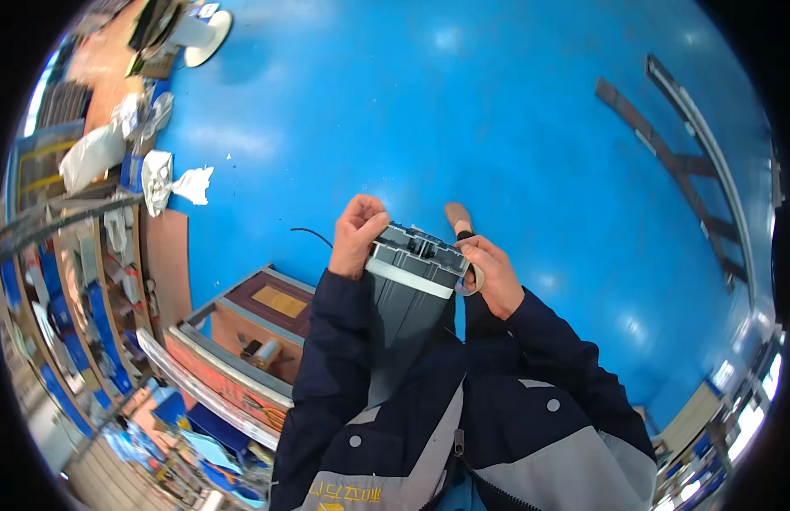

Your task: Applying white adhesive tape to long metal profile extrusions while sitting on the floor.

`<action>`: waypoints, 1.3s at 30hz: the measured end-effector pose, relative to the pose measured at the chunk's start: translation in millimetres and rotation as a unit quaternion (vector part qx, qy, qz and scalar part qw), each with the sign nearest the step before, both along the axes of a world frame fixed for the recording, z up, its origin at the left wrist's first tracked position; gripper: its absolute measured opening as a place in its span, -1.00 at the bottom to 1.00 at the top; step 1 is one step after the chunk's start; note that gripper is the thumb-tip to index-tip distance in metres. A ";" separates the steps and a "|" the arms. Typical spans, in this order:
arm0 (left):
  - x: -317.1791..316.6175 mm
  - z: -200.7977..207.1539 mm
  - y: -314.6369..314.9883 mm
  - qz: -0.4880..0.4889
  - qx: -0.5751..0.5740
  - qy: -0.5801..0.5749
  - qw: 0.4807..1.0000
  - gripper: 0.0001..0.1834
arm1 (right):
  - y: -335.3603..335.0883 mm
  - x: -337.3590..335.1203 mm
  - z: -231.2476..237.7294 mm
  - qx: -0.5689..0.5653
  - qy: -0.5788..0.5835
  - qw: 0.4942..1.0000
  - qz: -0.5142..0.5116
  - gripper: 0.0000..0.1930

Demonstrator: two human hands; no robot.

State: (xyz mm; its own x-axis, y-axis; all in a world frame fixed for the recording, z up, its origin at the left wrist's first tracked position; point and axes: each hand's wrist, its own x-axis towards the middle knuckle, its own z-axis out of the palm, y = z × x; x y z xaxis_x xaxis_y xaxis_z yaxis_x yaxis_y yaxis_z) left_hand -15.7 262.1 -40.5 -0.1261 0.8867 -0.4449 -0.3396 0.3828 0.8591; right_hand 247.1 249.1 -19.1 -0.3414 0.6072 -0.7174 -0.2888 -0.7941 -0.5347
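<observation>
A long dark grey profile bundle (403,319) stands out in front of my body, its slotted end facing away. White tape (409,277) wraps across it just below that end. My left hand (358,234) is closed, thumb and fingers pinching at the left corner of the end. On the opposite corner, my right hand (494,274) grips the edge between thumb and fingers. A pale ring (474,279), apparently a tape roll, sits at the right hand's palm, partly hidden by it. A thin black strip (312,232) sticks out left of my left hand.
A wooden-sided bench (241,332) with an open compartment stands close on my left. Shelving with blue bins (71,332) lies beyond it. White bags (159,179) rest on the left. Long metal frames (701,162) lie on the blue floor (395,102) at the far right.
</observation>
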 end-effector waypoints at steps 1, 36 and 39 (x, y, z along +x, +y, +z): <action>-0.8 0.5 0.0 -0.018 -0.009 -0.008 1.000 -0.89 | 4.5 3.5 -1.8 0.006 0.005 1.000 0.020 -0.77; 33.7 26.1 -14.9 0.212 -0.097 0.303 0.924 -0.63 | 130.4 -52.4 -41.9 0.376 -0.118 0.731 0.557 -0.68; 33.5 33.5 -55.7 0.324 -0.082 0.349 0.876 -0.64 | 112.3 -63.4 -12.1 0.339 -0.088 0.757 0.552 -0.70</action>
